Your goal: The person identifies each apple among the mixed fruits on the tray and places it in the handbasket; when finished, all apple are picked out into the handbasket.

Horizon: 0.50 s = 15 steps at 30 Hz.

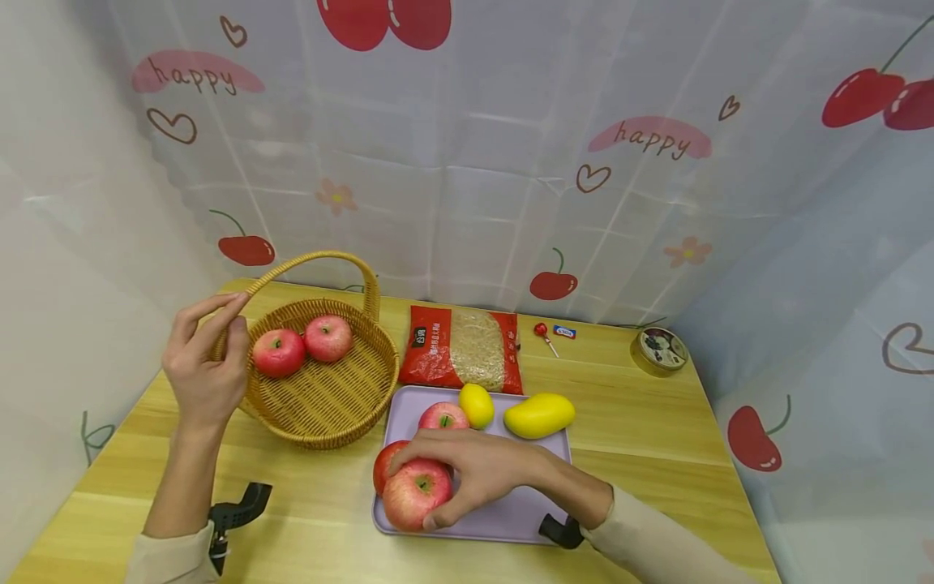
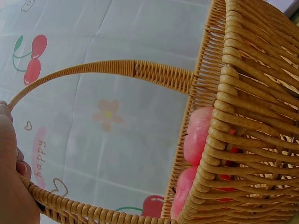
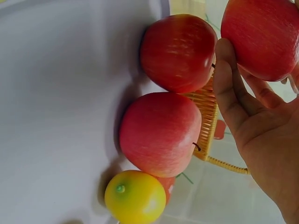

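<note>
My left hand (image 1: 207, 357) grips the handle (image 1: 314, 256) of a wicker basket (image 1: 321, 414). Inside the basket lie two pink-red apples, one (image 1: 280, 353) beside the other (image 1: 328, 337); in the left wrist view they show behind the woven rim (image 2: 217, 116). An apple (image 3: 264, 37) is held in my right hand (image 1: 485, 470), fingers and thumb around it, above the left front of a lilac tray (image 1: 503, 519). A darker red apple (image 3: 177, 53), a pink apple (image 3: 161, 135) and a lemon (image 3: 135, 196) rest on the tray; the hand partly hides them in the head view.
A mango (image 1: 540, 415) lies at the tray's back right. Behind the tray is a red bag of noodles (image 1: 467, 349). Farther right are a lollipop (image 1: 541, 331), a small blue packet (image 1: 564, 332) and a round tin (image 1: 660, 351). A printed curtain (image 1: 452, 227) hangs along the table's back edge.
</note>
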Available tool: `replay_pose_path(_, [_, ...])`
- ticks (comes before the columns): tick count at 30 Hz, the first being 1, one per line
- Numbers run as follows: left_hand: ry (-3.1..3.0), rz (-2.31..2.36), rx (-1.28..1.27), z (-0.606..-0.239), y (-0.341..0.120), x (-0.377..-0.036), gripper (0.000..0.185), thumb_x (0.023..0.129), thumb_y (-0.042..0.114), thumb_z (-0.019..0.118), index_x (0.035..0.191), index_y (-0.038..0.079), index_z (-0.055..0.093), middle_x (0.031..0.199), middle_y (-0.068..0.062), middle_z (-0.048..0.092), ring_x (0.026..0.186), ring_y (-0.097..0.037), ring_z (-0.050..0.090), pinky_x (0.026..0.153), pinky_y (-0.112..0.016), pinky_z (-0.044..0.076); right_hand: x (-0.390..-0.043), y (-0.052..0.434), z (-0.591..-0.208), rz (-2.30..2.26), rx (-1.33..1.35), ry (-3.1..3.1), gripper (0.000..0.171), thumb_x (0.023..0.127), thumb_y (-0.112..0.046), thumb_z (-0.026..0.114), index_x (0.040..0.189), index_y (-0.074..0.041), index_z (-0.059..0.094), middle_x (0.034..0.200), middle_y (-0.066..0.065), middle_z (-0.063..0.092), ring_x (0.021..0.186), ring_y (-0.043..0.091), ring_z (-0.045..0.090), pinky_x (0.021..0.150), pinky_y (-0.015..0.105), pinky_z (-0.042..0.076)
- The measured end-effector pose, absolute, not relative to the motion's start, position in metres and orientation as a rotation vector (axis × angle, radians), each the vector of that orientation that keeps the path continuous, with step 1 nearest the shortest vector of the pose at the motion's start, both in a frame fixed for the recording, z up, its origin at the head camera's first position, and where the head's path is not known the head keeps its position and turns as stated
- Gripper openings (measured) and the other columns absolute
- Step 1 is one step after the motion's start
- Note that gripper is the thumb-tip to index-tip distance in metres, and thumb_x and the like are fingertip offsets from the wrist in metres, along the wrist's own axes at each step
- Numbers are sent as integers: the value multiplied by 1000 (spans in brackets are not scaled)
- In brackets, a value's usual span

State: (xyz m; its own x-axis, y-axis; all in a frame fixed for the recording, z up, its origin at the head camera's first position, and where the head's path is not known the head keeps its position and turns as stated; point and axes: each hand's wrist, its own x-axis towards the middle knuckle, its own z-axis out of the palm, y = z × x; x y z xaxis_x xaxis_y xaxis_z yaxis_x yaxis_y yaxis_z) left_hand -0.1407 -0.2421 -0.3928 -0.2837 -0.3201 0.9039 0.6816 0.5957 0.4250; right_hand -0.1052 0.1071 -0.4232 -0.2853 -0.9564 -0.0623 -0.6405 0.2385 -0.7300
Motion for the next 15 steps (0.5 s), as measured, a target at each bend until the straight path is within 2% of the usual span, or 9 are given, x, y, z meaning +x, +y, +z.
replay_pose_path(8, [-1582, -1006, -313, -393, -242, -140, 19, 92, 6, 64, 99, -1, 80, 102, -22, 71, 99, -25, 68, 90, -22, 50, -107, 100, -420, -821, -1462, 2031, 65, 84, -49, 74, 142, -41, 46, 130, -27, 49, 117, -5, 47, 95, 19, 46])
replay_pose_path(15, [-1586, -1000, -310, -393, -243, -140, 19, 92, 6, 64, 99, -1, 80, 102, -22, 71, 99, -25, 68, 90, -23, 50, -113, 91, -419, -838, -1430, 2077, 62, 83, -50, 76, 137, -44, 48, 128, -26, 50, 113, -4, 49, 93, 19, 47])
